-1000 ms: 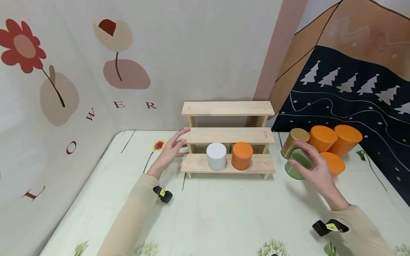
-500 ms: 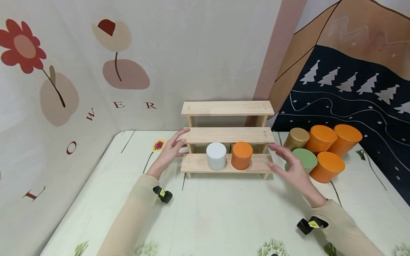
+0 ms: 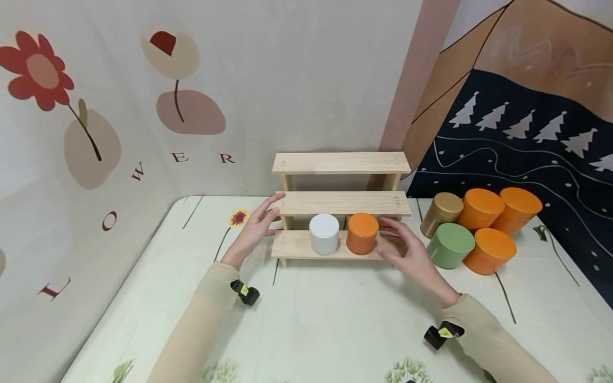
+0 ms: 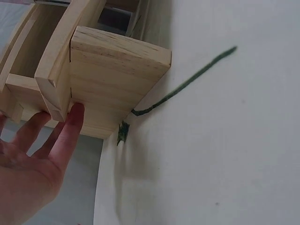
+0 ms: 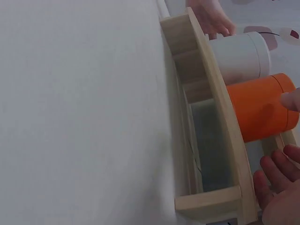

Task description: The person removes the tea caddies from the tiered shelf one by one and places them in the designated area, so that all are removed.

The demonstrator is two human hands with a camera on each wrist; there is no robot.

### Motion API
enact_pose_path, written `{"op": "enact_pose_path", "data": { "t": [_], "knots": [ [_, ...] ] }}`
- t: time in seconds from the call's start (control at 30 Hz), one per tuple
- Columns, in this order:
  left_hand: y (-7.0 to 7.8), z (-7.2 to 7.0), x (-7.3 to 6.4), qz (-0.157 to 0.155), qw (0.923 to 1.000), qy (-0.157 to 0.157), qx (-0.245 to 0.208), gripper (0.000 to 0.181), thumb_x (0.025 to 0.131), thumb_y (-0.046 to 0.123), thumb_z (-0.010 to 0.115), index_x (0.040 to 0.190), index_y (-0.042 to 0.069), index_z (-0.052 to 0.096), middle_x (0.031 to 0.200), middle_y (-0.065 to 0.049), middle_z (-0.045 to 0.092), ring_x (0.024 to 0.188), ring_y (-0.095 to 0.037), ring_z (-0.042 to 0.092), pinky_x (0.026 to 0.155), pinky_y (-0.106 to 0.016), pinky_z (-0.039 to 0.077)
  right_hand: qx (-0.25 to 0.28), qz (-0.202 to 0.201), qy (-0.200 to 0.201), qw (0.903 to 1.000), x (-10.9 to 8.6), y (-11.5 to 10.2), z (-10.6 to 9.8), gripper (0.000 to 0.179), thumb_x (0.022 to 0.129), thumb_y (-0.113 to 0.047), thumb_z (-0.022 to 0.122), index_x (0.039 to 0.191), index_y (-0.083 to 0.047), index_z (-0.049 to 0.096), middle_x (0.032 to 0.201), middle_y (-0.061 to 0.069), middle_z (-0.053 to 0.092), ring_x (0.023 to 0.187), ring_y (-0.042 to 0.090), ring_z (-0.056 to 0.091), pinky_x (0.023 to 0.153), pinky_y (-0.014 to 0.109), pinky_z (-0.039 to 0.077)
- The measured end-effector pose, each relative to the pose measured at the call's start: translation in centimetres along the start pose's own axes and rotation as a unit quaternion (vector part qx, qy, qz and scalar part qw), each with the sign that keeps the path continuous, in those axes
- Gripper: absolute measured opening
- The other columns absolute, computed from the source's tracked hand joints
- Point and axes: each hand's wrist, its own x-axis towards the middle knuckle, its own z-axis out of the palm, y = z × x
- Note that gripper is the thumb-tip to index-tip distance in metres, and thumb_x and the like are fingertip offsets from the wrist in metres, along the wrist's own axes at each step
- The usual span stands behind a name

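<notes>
Orange round tin (image 3: 362, 233) and white round tin (image 3: 324, 233) stand on the three-tier wooden shelf's (image 3: 341, 202) bottom step; five tins wait beside it. Right hand (image 3: 406, 250) relaxed, empty; left hand (image 3: 257, 224) steadies the shelf, fingers straight.

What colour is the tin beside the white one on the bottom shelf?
Orange tin; it shows best in the head view.
</notes>
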Motion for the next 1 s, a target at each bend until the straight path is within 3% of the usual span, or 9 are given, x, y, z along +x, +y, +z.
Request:
{"op": "enact_pose_path", "data": {
  "t": [0.17,0.37,0.77,1.0],
  "knots": [
    [0.1,0.0,-0.1,-0.003,1.0000,0.004,0.008,0.049,0.104,0.038,0.041,0.151,0.027,0.034,0.156,-0.006,0.025,0.129,-0.041,0.041,0.095,-0.064,0.038,0.005,0.025,0.005,0.9997,0.5,0.0,0.9,0.070,0.085,-0.004,0.074,0.145,-0.005,0.038,0.141,0.013,0.045,0.122,0.028,0.048,0.103,0.042,0.036],
    [0.0,0.1,-0.2,-0.005,0.9998,0.015,0.012,0.049,0.103,0.041,0.043,0.149,0.029,0.036,0.155,-0.006,0.028,0.127,-0.041,0.044,0.094,-0.062,0.040,0.024,0.037,0.001,0.9990,1.2,-0.2,1.8,0.075,0.083,-0.003,0.075,0.146,-0.005,0.034,0.140,0.016,0.045,0.124,0.031,0.045,0.105,0.050,0.033],
    [0.5,0.2,-0.4,-0.009,0.9995,0.005,0.030,0.049,0.104,0.039,0.042,0.151,0.027,0.034,0.156,-0.010,0.026,0.126,-0.042,0.046,0.094,-0.059,0.042,0.027,0.063,0.011,0.9976,1.8,-0.9,3.0,0.073,0.086,-0.013,0.075,0.146,-0.008,0.034,0.138,0.015,0.047,0.125,0.028,0.046,0.105,0.044,0.035],
    [0.6,-0.5,-0.6,-0.004,0.9992,-0.002,0.039,0.049,0.103,0.035,0.047,0.150,0.025,0.036,0.148,-0.017,0.038,0.121,-0.038,0.050,0.092,-0.051,0.047,0.027,0.071,0.029,0.9967,1.5,-1.1,2.4,0.072,0.084,-0.012,0.077,0.144,-0.009,0.037,0.134,0.014,0.049,0.122,0.026,0.048,0.102,0.032,0.039]
  ]
}}
